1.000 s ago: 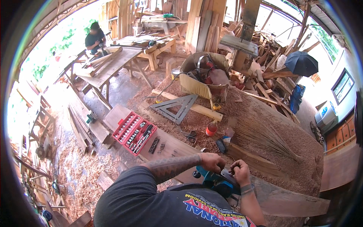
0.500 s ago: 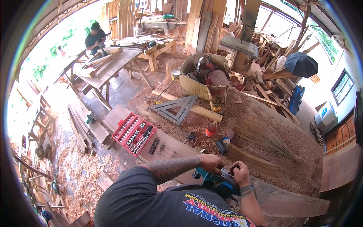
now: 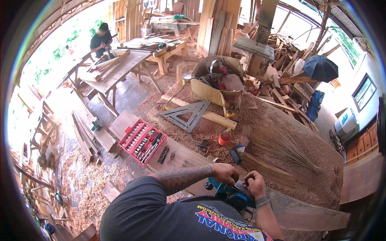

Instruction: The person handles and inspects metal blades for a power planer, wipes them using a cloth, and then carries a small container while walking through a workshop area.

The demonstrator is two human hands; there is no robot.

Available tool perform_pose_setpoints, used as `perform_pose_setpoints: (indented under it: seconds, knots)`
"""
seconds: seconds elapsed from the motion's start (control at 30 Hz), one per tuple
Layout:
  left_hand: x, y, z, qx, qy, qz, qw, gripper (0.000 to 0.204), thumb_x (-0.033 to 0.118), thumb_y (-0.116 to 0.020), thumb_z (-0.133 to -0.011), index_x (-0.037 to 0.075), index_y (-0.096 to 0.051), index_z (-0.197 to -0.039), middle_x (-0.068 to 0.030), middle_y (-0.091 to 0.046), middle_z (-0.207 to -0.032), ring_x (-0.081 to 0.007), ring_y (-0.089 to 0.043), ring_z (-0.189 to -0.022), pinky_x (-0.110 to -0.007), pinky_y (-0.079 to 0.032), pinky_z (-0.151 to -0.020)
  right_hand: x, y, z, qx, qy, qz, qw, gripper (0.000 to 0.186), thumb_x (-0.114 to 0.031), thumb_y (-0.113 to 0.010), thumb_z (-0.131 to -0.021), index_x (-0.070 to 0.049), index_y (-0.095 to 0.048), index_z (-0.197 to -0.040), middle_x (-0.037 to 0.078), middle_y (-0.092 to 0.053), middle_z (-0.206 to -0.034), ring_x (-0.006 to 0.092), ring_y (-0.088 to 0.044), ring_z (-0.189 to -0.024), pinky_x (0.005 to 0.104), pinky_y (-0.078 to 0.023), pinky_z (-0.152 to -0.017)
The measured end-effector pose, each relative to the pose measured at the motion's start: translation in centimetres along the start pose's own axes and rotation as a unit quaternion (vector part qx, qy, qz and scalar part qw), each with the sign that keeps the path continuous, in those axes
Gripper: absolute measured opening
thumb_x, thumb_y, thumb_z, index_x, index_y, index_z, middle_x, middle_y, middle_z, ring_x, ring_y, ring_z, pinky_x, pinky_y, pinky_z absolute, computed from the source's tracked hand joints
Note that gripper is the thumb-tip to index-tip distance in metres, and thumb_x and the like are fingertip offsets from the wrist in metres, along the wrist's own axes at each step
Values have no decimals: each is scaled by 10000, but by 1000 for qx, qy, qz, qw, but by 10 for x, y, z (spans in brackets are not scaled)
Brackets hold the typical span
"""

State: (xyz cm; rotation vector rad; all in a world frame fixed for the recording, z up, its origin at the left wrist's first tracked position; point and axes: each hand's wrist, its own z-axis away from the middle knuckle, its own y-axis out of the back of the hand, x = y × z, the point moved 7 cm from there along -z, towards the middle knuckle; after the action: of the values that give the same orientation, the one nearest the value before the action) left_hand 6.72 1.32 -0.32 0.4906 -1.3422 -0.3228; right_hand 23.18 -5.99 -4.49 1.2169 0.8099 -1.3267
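A teal power planer lies across the wooden board right in front of my body, a flat metal plate showing on it. My left hand is over the planer's near-left side, its fingers curled down by the plate. Across from it, my right hand is closed at the plate's right end, thumb and fingers bent together. Whatever small part either hand pinches is too small to make out. On the board to the left are an open red socket set, dark metal pieces and small loose hardware.
Beyond the board lie a metal triangle square, an orange-red bottle, a dark hand-sized item and a stick broom on wood shavings. A cardboard box holds tools. Another person works at a far-left table.
Both hands stay at the planer, with only slight finger movement. The far person's head has shifted a little.
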Motion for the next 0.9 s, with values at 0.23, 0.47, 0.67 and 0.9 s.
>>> perform_pose_setpoints:
  seconds: [0.23, 0.47, 0.67, 0.9]
  knots:
    - [1, 2, 0, 21, 27, -31, 999, 260, 267, -662, -859, 35, -696, -972, -182, -711, -933, -324, -693, -866, -437, -526, -776, -6, -1, 3, 4, -7, 0, 1000, 160, 43, -466, -836, -5, -615, -870, 76, -663, -776, 161, -683, -655, 285, -544, -576]
    - [-5, -3, -2, 3, -20, 20, 1000, 288, 313, -686, -868, 39, -678, -958, -186, -704, -907, -334, -689, -853, -447, -518, -755, -5, -1, 3, 7, 3, 13, 1000, 186, 38, -447, -815, -1, -622, -863, 89, -679, -765, 172, -683, -659, 307, -547, -573]
    - [1, 1, 0, 32, 28, -45, 998, 248, 265, -670, -859, 33, -686, -944, -177, -705, -888, -313, -688, -837, -440, -522, -761, -1, 0, 1, 1, 0, 5, 1000, 180, 37, -450, -819, -5, -620, -862, 91, -679, -765, 176, -689, -677, 308, -549, -584]
    - [3, 2, 1, -24, 4, 21, 999, 278, 246, -659, -870, 35, -711, -1043, -147, -736, -949, -277, -701, -866, -415, -536, -789, -1, -1, 1, -13, 1, 8, 1000, 176, 51, -446, -839, -8, -603, -892, 83, -668, -772, 161, -679, -657, 285, -543, -564]
